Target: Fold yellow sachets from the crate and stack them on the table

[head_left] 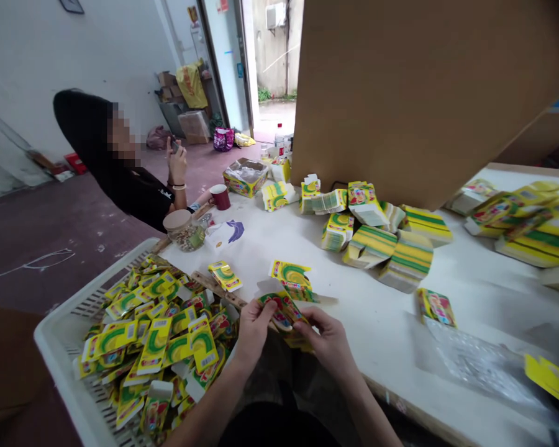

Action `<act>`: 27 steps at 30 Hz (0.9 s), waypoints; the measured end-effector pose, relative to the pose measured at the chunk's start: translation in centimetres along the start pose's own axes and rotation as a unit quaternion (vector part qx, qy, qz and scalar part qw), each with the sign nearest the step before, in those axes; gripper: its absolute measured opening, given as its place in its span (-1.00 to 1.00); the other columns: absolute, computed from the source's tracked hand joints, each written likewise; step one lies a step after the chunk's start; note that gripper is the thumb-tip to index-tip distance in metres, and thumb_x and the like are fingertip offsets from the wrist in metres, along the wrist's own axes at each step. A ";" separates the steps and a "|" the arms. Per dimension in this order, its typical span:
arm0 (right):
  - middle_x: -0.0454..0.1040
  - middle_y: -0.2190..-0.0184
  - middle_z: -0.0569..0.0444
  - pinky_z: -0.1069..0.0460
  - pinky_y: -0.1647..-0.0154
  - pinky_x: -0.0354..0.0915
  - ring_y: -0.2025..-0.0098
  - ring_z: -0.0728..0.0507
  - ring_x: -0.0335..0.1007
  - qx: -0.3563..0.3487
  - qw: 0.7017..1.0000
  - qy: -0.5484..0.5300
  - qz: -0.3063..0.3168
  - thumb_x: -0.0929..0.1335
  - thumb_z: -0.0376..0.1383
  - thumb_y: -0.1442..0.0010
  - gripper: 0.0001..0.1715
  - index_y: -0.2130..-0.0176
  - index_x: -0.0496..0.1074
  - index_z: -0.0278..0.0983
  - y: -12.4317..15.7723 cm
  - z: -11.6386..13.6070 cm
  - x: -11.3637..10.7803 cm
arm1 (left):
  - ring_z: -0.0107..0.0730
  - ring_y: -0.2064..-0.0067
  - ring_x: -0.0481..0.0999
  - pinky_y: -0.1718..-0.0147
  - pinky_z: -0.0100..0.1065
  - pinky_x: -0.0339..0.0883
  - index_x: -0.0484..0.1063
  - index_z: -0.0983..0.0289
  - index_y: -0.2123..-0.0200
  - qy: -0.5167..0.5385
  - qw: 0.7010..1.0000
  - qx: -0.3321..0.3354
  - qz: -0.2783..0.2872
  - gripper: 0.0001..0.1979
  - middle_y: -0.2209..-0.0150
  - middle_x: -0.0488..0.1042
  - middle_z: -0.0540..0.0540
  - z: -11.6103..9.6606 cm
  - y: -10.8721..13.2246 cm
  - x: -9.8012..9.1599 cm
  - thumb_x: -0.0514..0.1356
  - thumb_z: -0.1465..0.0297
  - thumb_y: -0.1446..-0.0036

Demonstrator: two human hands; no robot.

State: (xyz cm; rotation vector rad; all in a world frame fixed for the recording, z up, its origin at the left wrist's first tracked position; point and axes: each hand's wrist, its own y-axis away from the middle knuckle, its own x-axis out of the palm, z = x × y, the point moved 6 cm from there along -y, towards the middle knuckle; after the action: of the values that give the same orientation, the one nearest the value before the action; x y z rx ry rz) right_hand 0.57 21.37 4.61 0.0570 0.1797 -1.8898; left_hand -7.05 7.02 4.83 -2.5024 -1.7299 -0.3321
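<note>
Between my two hands, at the table's front edge, is a small yellow and green printed carton (282,310). My left hand (256,320) pinches its left side, thumb on the printed face. My right hand (323,332) grips its right side with bent fingers. Just beyond lies a small stack of flat cartons (292,278) on the white table (261,236). A single carton (225,275) rests to the left of that stack. Left of my hands, a white plastic basket (56,338) holds a heap of similar small cartons (156,344).
Bundles of flat cartons (370,245) lie across the table's back and right. A large cardboard box (391,93) stands behind them. Clear plastic bags (479,357) lie at right. A lidded jar (184,231) and red mug (220,197) stand near a seated person (135,186) holding a phone.
</note>
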 end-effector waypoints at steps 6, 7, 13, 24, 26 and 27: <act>0.54 0.33 0.08 -0.13 0.12 0.25 0.24 -0.17 0.33 -0.235 0.934 0.268 -0.015 0.33 -0.39 -0.21 -0.71 0.14 0.53 -0.04 1.7 3.8 -0.6 | 0.06 -0.23 0.19 -0.21 -0.04 0.04 0.15 0.27 -0.18 -0.188 0.968 0.029 0.161 -0.01 -0.21 0.23 0.29 -3.4 -0.2 -0.5 0.46 0.09 0.31; 0.53 0.28 0.08 -0.17 0.05 0.23 0.21 -0.17 0.32 -0.261 0.920 0.292 0.005 0.33 -0.40 -0.21 -0.67 0.11 0.51 -0.01 2.1 4.2 -0.1 | 0.07 -0.21 0.21 -0.19 -0.03 0.07 0.12 0.27 -0.19 -0.258 0.945 0.021 0.200 0.01 -0.21 0.23 0.29 -3.3 0.1 0.1 0.47 0.13 0.32; -0.06 -0.34 -0.12 -0.36 -0.26 -0.04 -0.34 -0.35 -0.12 -0.094 0.984 0.086 -0.123 0.35 -0.14 -0.19 -0.16 -0.33 -0.07 -0.14 2.7 1.5 -1.7 | -0.09 0.00 0.44 0.02 -0.15 0.32 -0.04 0.24 -0.16 -0.373 0.899 0.005 0.229 -0.23 0.00 0.42 0.20 -1.3 1.8 2.4 0.30 0.29 0.05; 0.36 -0.15 -0.03 -0.23 -0.27 0.06 -0.22 -0.26 0.23 0.122 0.954 -0.264 0.073 0.32 0.06 -0.16 -0.29 -0.21 0.23 -0.13 2.7 -1.2 2.3 | -0.16 0.29 0.48 0.33 -0.24 0.35 0.06 0.19 0.15 -0.443 0.849 0.060 0.281 -0.53 0.31 0.41 0.05 0.2 2.4 4.0 0.21 0.44 0.14; 0.29 -0.21 -0.01 -0.22 -0.31 -0.02 -0.28 -0.24 0.13 0.059 0.983 -0.155 0.074 0.29 -0.04 -0.22 -0.35 -0.24 0.19 -0.13 2.4 -0.6 1.8 | -0.19 0.28 0.47 0.33 -0.25 0.36 0.02 0.21 0.10 -0.444 0.851 0.066 0.272 -0.50 0.28 0.40 0.07 0.5 2.0 3.8 0.19 0.44 0.11; 0.25 -0.24 0.01 -0.21 -0.33 -0.05 -0.30 -0.22 0.09 0.031 0.992 -0.097 0.068 0.29 -0.13 -0.24 -0.38 -0.25 0.18 -0.13 2.3 -0.4 1.7 | -0.16 0.21 0.46 0.27 -0.23 0.37 -0.01 0.23 0.05 -0.447 0.853 0.072 0.259 -0.45 0.21 0.39 0.13 0.6 1.9 3.8 0.18 0.44 0.11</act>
State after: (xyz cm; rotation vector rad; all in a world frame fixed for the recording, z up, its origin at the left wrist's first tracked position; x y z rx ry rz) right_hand 2.15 19.17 3.82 -0.0704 -0.0152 -1.7528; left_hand -3.90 9.89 5.17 -3.0515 -1.0161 1.1113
